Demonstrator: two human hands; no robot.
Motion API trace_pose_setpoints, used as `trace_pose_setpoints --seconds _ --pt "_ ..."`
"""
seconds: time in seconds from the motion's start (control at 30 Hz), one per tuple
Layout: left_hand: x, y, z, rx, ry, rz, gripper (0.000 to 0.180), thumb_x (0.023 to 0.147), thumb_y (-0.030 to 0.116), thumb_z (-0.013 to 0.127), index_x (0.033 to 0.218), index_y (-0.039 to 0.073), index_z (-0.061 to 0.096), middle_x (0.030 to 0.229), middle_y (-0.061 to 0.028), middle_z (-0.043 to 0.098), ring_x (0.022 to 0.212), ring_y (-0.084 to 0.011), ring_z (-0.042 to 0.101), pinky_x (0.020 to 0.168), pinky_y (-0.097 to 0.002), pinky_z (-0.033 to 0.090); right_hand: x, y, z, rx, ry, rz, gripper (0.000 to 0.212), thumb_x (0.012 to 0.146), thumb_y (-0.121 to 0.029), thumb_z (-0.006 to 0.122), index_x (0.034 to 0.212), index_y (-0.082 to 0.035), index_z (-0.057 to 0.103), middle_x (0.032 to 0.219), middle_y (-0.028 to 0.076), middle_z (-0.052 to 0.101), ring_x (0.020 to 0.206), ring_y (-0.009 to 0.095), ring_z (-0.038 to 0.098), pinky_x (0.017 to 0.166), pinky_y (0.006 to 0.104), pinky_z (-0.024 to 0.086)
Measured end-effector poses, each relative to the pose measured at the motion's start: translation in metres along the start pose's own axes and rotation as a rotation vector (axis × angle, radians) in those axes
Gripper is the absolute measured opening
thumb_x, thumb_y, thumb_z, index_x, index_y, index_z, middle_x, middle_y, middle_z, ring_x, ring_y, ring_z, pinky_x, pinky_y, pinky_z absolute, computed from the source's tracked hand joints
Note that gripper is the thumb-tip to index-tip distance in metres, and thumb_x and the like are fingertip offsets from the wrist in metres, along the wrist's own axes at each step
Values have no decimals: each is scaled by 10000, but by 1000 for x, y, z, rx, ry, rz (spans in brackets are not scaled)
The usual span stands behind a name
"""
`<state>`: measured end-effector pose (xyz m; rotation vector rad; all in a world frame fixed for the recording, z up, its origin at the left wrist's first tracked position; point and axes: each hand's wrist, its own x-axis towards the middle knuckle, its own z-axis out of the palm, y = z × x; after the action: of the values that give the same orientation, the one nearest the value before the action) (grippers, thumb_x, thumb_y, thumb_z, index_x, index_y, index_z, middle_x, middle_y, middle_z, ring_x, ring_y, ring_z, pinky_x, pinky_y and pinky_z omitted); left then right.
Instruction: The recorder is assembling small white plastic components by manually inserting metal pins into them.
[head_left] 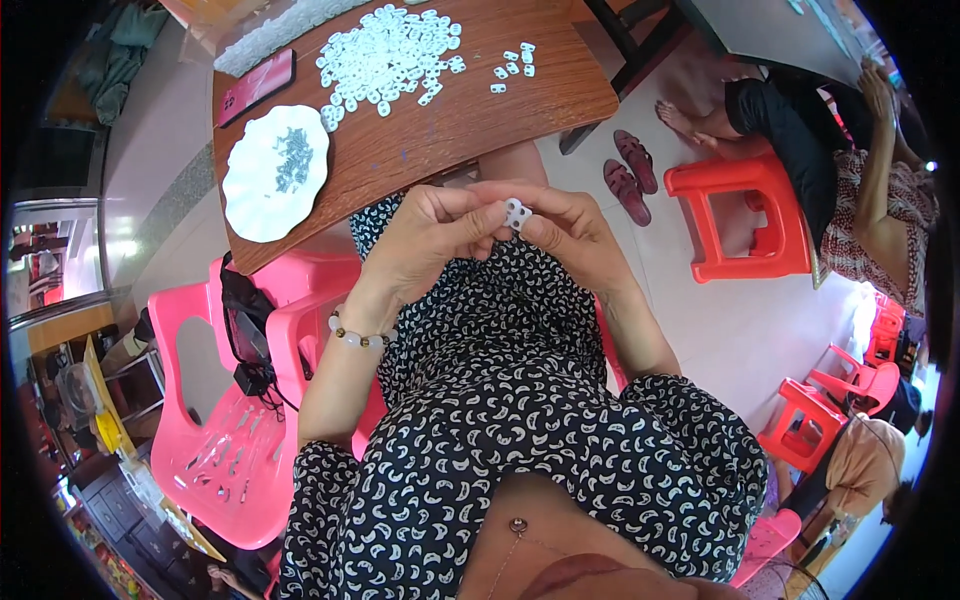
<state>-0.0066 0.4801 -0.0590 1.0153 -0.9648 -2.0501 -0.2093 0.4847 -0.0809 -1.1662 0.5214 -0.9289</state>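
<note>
Both hands meet above my lap, just off the table's near edge. My left hand (428, 240) is closed, its thumb and fingertips pinching one side of a small white plastic piece with dark holes (516, 214). From the other side my right hand (580, 245) grips the same piece between thumb and bent forefinger. On the table lies a pile of similar white plastic pieces (378, 52), with several more in a loose group (514, 68) to its right. A scalloped white plate (250, 200) at the left holds many tiny grey metal parts (294, 160), too small to name.
The brown wooden table (440, 130) carries a pink flat box or phone (258, 86) and a clear plastic bag (285, 30). A pink chair (225, 450) holding a black bag (245, 320) stands left. Right are sandals (628, 180), a red stool (740, 215) and a seated person (800, 130).
</note>
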Motion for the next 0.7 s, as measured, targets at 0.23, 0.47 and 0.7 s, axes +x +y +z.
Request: trace_pose_setpoints --seconds 0.23,0.47,0.7 --pt "0 -7 -2 -139 -41 -18 247 915 241 667 972 4 711 851 -32 680 687 -65 581 655 -205 507 -1 3 2 22 9 -22 374 975 -203 555 1288 2 564 1227 82 593 1072 143 576 938 291 463" --pt "1 -9 0 -151 -20 -19 248 902 236 685 966 -2 713 837 -34 662 689 -74 580 654 -210 496 0 6 3 -51 12 -73 374 980 -195 544 1292 10 555 1270 100 573 1105 161 569 951 302 460" --pt "0 -6 2 -177 -36 -54 228 878 200 711 953 -16 711 829 -42 665 686 -84 581 656 -216 495 -1 1 11 -78 45 -118 389 983 -191 539 1321 1 537 1287 105 571 1111 159 567 962 307 454"
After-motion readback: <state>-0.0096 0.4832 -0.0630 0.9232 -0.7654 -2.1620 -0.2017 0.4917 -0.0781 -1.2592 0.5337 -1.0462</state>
